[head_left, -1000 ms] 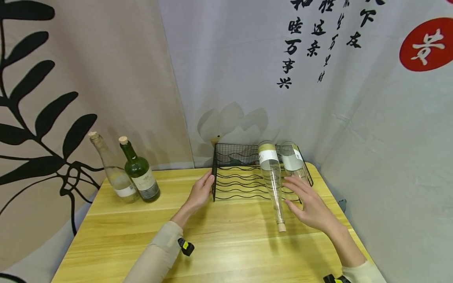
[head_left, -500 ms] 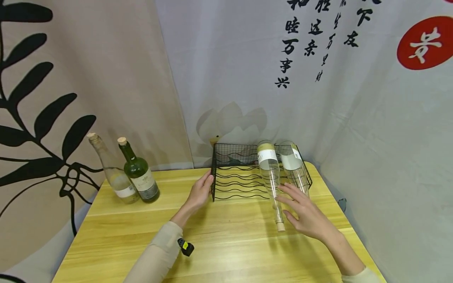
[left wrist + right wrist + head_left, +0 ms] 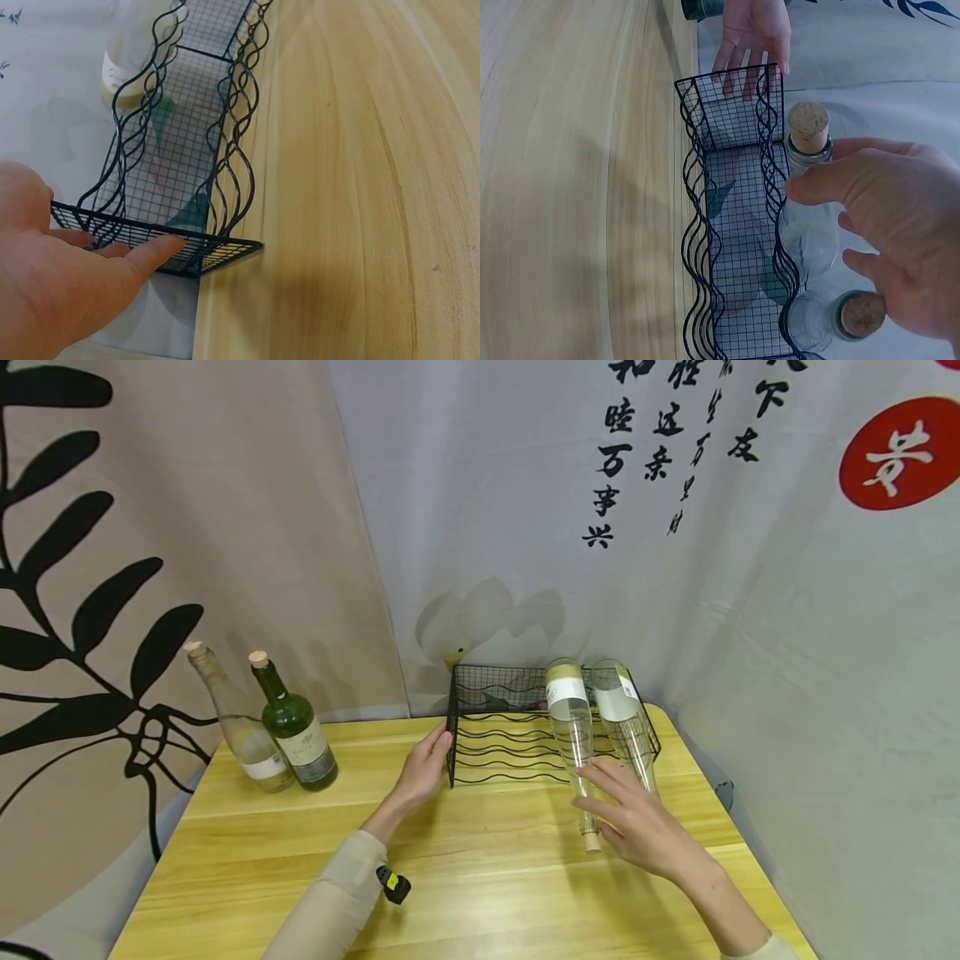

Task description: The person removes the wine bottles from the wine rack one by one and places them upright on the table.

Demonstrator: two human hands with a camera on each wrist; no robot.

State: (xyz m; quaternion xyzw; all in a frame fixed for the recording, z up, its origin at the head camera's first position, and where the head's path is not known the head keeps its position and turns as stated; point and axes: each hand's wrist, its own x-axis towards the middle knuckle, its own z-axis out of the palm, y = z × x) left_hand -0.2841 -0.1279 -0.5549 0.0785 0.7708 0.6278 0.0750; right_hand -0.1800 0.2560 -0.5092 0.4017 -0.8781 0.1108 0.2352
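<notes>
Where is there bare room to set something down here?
Bare: the table in front of the wire rack, between left sleeve and right grip; also left of that sleeve, in front of the green bottle. Crowded: the rack's right half, where two clear bottles lie.

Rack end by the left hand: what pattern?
The rack end has a black grid, clearest in the right wrist view.

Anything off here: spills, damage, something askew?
Nothing stands out. The two gold-and-white-labelled and white-labelled bottles rest side by side in the wire rack, corks in. The green bottle and clear bottle stand corked on the table. No spill or breakage shows.
</notes>
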